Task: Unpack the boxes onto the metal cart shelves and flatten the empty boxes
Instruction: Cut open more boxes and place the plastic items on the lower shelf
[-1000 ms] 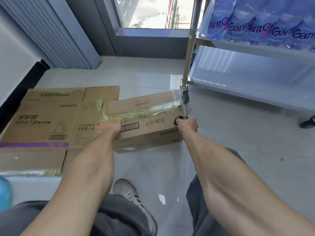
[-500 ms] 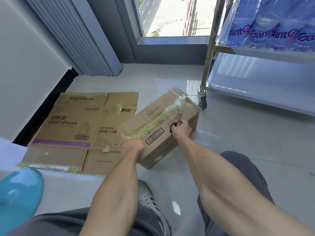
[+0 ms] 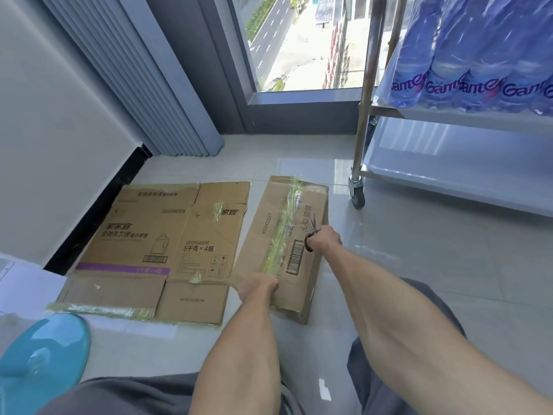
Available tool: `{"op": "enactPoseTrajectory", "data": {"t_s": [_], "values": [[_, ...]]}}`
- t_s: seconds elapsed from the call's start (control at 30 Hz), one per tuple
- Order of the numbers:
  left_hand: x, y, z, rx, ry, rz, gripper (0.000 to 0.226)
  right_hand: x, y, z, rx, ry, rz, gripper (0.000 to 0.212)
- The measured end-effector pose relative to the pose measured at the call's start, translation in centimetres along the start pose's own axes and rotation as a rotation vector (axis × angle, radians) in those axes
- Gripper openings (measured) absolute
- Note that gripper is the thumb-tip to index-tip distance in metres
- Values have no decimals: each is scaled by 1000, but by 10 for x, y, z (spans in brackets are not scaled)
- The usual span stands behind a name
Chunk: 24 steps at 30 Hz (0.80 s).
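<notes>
A brown cardboard box (image 3: pixel 263 232) lies on the tiled floor with its long axis pointing away from me, a strip of yellow-green tape running along its top seam. My left hand (image 3: pixel 258 287) grips the box's near end at the tape. My right hand (image 3: pixel 324 238) holds black-handled scissors (image 3: pixel 311 232) over the right half of the box top, blades pointing away. A flattened cardboard box (image 3: pixel 155 250) lies flat on the floor just left of it. The metal cart (image 3: pixel 363 121) stands at the right, with shrink-wrapped water bottles (image 3: pixel 472 64) on its upper shelf.
The cart's caster wheel (image 3: pixel 357 194) sits close to the box's far right corner, and its lower shelf (image 3: pixel 449 163) is bare. A blue rounded object (image 3: pixel 42 354) lies at the bottom left. A wall, blinds and a window close off the far side.
The box has turned from lying crosswise to pointing away from me. My left hand has stayed on its near end, and my right hand with the scissors has moved along with the box top.
</notes>
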<state>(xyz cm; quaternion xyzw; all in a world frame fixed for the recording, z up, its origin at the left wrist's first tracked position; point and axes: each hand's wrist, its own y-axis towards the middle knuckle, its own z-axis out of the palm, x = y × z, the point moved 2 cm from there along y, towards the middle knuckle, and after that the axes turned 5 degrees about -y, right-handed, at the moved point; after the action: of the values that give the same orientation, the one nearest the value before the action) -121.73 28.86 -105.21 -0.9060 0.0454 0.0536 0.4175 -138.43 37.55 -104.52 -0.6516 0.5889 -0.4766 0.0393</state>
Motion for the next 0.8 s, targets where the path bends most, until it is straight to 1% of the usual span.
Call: {"op": "enactPoseTrajectory", "data": {"t_s": [0.07,0.17,0.27,0.37,0.43,0.5,0.57,0.63,0.7,0.8], "values": [[-8,-2,10,80,-83,1,23,-15,-4,-3,37,-10,22,26],[-17,-6,19,119,-112,-20,22,-33,-4,-4,49,8,-24,21],[-24,-9,28,166,-115,-59,26,-41,-1,-12,42,-10,-82,19],[-32,-12,36,222,-118,-95,25,-44,4,-23,72,22,-111,18],[-37,-16,41,256,-181,-120,24,-46,5,-31,106,10,-133,14],[-41,-21,45,281,-270,-140,32,-47,9,-39,115,-14,-144,13],[-48,-27,47,327,-326,-170,44,-49,13,-45,90,-16,-140,13],[-59,-34,52,382,-350,-183,48,-53,14,-49,52,-41,-133,16],[-70,-39,59,399,-368,-199,48,-57,13,-53,0,-84,-131,22],[-87,-45,74,442,-457,-221,40,-65,13,-68,-102,-134,-106,26]]}}
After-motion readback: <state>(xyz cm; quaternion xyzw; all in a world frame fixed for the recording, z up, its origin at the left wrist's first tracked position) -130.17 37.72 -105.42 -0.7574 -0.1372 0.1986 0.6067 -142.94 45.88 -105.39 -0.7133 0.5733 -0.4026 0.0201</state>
